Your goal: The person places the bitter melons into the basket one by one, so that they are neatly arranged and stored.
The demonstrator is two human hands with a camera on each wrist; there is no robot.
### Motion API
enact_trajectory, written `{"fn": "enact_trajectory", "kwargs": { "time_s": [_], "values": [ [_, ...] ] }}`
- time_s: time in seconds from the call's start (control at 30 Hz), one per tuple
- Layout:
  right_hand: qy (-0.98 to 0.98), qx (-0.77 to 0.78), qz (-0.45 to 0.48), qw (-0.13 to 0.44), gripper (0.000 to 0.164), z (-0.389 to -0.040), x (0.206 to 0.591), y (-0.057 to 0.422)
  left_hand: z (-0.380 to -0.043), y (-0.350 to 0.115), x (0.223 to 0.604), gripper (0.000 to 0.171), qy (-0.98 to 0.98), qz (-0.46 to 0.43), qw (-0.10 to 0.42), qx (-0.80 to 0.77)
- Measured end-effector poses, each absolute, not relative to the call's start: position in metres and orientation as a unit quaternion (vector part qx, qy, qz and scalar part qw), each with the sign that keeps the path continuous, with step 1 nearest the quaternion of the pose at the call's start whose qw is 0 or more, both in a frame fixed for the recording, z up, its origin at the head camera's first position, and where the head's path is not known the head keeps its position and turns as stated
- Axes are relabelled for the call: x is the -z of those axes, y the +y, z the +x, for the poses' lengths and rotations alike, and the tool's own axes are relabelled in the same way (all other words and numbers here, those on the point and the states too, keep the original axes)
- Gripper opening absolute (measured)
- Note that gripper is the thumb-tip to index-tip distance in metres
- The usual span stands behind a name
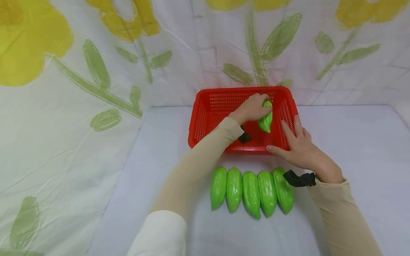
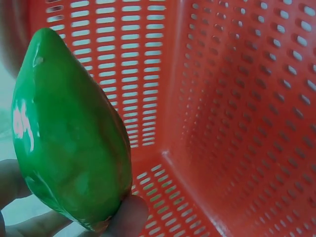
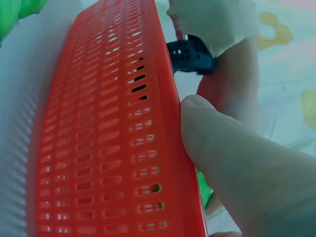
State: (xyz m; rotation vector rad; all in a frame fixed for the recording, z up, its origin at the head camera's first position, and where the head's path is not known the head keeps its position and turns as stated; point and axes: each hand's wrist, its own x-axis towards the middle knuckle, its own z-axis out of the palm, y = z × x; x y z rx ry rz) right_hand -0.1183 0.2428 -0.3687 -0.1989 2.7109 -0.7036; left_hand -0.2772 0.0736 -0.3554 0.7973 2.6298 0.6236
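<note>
My left hand [image 1: 253,107] grips a glossy green fruit [image 1: 265,119], long with a tapered tip, inside the red plastic basket [image 1: 191,131]. In the left wrist view the held fruit [image 2: 69,133] fills the left side, fingers around its lower end, with the basket's slotted walls behind it. At the basket's front right corner, my right hand [image 1: 302,151] rests with fingers spread, the thumb on the front rim and the other fingers by the right rim. The right wrist view shows that thumb [image 3: 217,133] against the rim, above the slotted outer wall [image 3: 98,143].
Several more green fruits [image 1: 251,193] lie side by side in a row on the white tabletop [image 1: 147,160], just in front of the basket. A white cloth with painted yellow flowers [image 1: 179,71] hangs behind the table and along its left side.
</note>
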Motion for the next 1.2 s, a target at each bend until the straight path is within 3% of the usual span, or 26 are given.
{"fn": "enact_trajectory", "kwargs": {
  "time_s": [0.4,0.87,1.2],
  "values": [
    [0.953,0.247,-0.076,0.156,0.114,-0.118,0.372,0.243,-0.276,0.098,0.372,0.053,0.934,0.267,0.181,-0.155],
    [0.955,0.242,-0.081,0.149,0.111,-0.12,0.373,0.244,-0.281,0.129,0.39,0.062,0.942,0.237,0.214,-0.102],
    [0.955,0.24,-0.092,0.146,0.111,-0.122,0.374,0.243,-0.279,0.134,0.399,0.061,0.95,0.205,0.206,-0.114]
  ]
}}
